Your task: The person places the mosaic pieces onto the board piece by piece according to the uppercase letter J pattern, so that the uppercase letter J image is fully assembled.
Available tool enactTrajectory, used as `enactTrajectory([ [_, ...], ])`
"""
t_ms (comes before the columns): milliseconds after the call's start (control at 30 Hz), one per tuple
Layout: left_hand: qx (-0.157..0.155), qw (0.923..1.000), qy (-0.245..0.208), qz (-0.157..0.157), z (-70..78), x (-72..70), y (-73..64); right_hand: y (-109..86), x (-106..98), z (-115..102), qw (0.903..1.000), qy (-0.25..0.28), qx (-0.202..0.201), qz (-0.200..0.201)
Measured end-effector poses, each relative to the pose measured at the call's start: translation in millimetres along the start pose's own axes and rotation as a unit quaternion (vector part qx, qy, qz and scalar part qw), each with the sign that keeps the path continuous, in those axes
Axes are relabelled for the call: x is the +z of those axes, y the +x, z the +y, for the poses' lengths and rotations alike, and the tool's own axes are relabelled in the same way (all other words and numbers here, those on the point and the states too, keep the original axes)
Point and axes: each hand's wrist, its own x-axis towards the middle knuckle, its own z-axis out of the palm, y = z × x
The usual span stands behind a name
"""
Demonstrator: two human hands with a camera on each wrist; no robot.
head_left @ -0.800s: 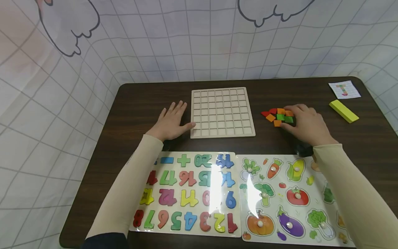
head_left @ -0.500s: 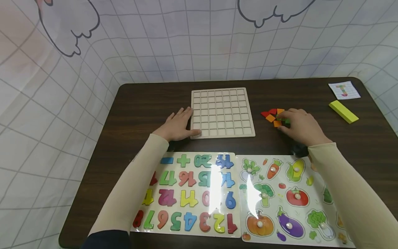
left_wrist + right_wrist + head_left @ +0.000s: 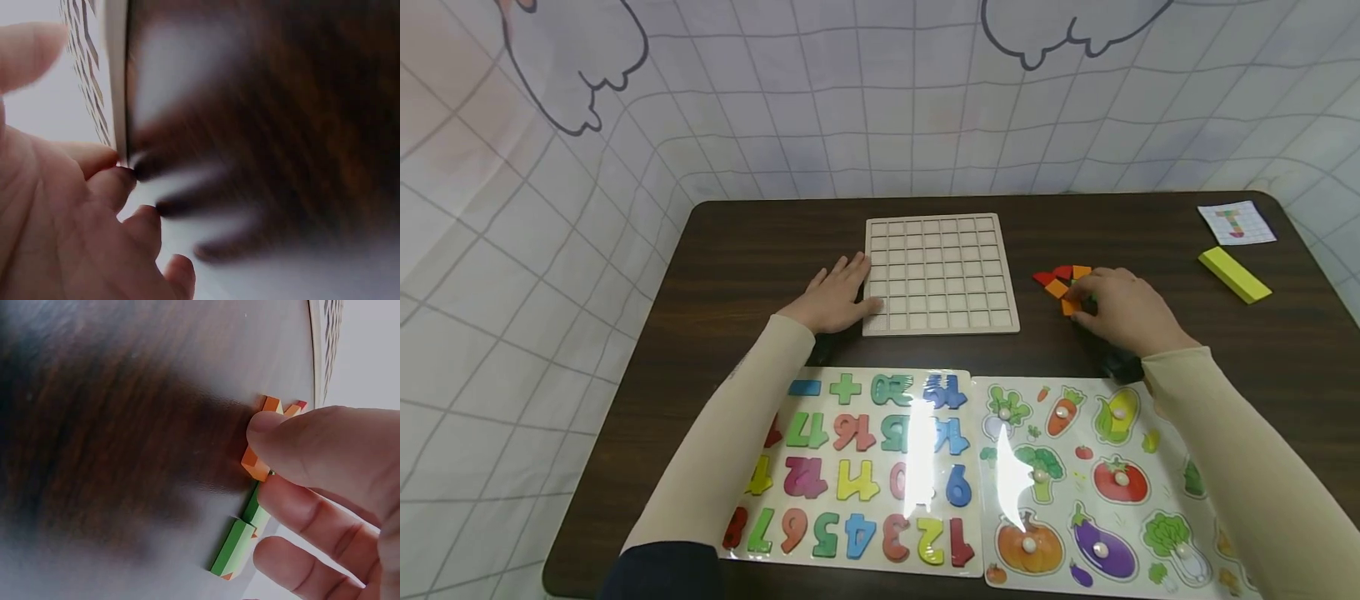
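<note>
My left hand [image 3: 835, 298] lies spread beside a pale wooden grid board [image 3: 942, 275], its thumb over the near left corner. In the left wrist view, its fingertips [image 3: 145, 228] are right at the board's edge [image 3: 120, 81]. My right hand [image 3: 1127, 312] is at a small cluster of coloured blocks on the table and pinches an orange block [image 3: 254, 465] between thumb and index finger. Green blocks [image 3: 232, 547] sit just under its other fingers. Red pieces [image 3: 1043, 277] and more orange blocks [image 3: 1056, 288] show on the cluster's left; the palm hides its right part.
In front lie a number puzzle board [image 3: 872, 429] and, against its right side, a vegetable puzzle board [image 3: 1075, 521], both under my forearms. A yellow bar [image 3: 1234, 275] and a card with a coloured J shape [image 3: 1237, 223] lie at the back right of the dark table [image 3: 775, 237].
My left hand has slid right, up to the board's left edge. My right hand has drawn its thumb and index finger together over the blocks and moved slightly left.
</note>
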Motion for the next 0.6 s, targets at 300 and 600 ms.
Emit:
enactTrajectory([
  [300, 0.000, 0.9999, 0.011, -0.004, -8.2, -4.3, 9.5, 0.3, -1, -2, 0.9995, -0.018, -0.027, -0.002],
  [600, 0.017, 0.9997, 0.008, -0.013, -10.3, -7.4, 15.0, 4.2, -1, -1, 0.9992, -0.002, -0.039, 0.008],
])
